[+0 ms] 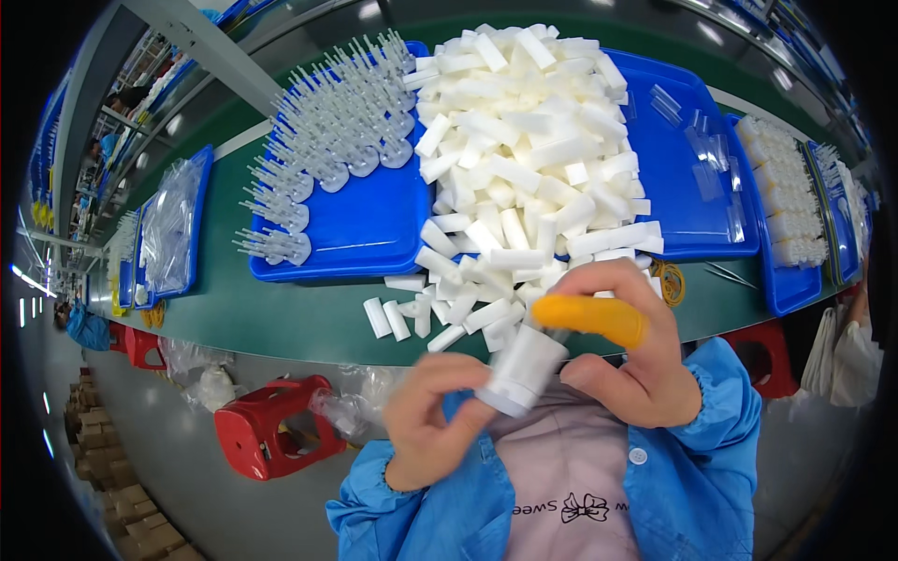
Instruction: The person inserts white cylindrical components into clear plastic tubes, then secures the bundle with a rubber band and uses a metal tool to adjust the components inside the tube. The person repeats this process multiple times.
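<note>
White tube (522, 371) between both hands

A long green workbench (281, 318) stands over grey floor (178, 486) with red stools (267, 425) beneath.

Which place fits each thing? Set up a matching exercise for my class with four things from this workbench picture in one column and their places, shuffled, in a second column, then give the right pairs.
Things
1. orange finger cot
2. white cylinder
3. grey pronged parts
4. red stool

Places
A. on the floor, left of the person
B. standing in rows on the left blue tray
C. on a finger of the right hand
D. held between the left hand and the right hand

Pairs: 1-C, 2-D, 3-B, 4-A
</note>
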Motion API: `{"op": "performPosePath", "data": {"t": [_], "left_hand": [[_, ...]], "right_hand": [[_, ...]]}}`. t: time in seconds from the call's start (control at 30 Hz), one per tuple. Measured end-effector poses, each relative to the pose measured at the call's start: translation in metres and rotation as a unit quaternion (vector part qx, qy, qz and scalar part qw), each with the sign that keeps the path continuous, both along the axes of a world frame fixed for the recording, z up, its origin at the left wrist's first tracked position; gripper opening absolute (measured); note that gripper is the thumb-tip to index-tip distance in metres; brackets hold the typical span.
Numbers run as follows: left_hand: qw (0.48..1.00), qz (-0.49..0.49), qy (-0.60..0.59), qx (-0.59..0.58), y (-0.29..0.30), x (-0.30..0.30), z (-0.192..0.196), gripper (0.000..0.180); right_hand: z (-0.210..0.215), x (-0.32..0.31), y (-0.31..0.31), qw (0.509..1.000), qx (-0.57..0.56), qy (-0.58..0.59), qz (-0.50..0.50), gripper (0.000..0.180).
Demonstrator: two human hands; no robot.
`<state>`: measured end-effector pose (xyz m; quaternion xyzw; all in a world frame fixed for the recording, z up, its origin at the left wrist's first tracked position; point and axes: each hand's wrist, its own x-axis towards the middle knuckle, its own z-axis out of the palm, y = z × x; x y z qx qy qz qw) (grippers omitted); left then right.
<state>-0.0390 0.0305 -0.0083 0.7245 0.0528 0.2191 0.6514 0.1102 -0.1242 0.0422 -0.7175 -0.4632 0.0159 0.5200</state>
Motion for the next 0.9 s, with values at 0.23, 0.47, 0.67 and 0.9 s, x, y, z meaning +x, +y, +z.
{"op": "performPosePath", "data": {"t": [0.23, 0.47, 0.67, 0.9], "left_hand": [[0.96, 0.174, -0.057, -0.211, 0.029, -0.004, -0.005, 0.026], [0.947, 0.164, -0.076, -0.266, 0.023, -0.007, -0.006, 0.027], [0.993, 0.081, -0.079, -0.02, 0.019, -0.013, -0.009, 0.013], [0.977, -0.157, -0.144, -0.018, 0.007, 0.004, 0.003, 0.024]], "right_hand": [[-0.054, -0.033, 0.005, 0.941, -0.201, -0.244, 0.125, 0.015], [-0.058, -0.032, 0.006, 0.928, -0.238, -0.222, 0.181, 0.02], [-0.009, -0.008, -0.033, 0.92, 0.035, 0.379, 0.095, 0.017], [-0.014, 0.018, -0.064, 0.931, 0.099, 0.346, 0.065, 0.027]]}}
